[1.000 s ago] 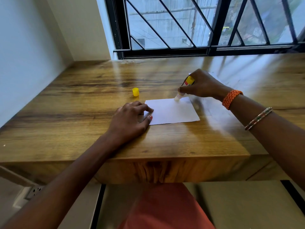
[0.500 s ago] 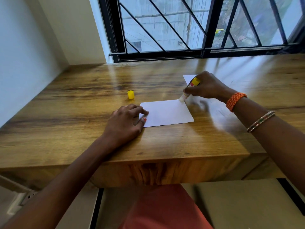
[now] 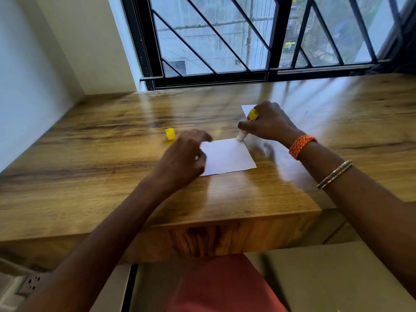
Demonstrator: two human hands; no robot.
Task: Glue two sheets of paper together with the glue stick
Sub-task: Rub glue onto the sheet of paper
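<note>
A white sheet of paper (image 3: 227, 156) lies flat on the wooden desk (image 3: 94, 167). My right hand (image 3: 270, 124) grips the yellow-ended glue stick (image 3: 248, 122), whose white tip touches the sheet's far right corner. A second white sheet (image 3: 246, 108) shows only as a corner behind that hand. My left hand (image 3: 184, 161) is at the sheet's left edge, blurred, with its fingers loosely curled and nothing in them; whether it touches the paper is unclear.
The glue stick's yellow cap (image 3: 170, 134) stands on the desk left of the sheet. A black-barred window (image 3: 247, 41) runs along the desk's far edge. A white wall (image 3: 27, 75) closes the left side. The desk's front edge (image 3: 202, 224) is close to me.
My left hand has lifted or shifted at the sheet's left edge and is now blurred. The glue stick stays at the far right corner. The camera has tilted and the view shifted.
</note>
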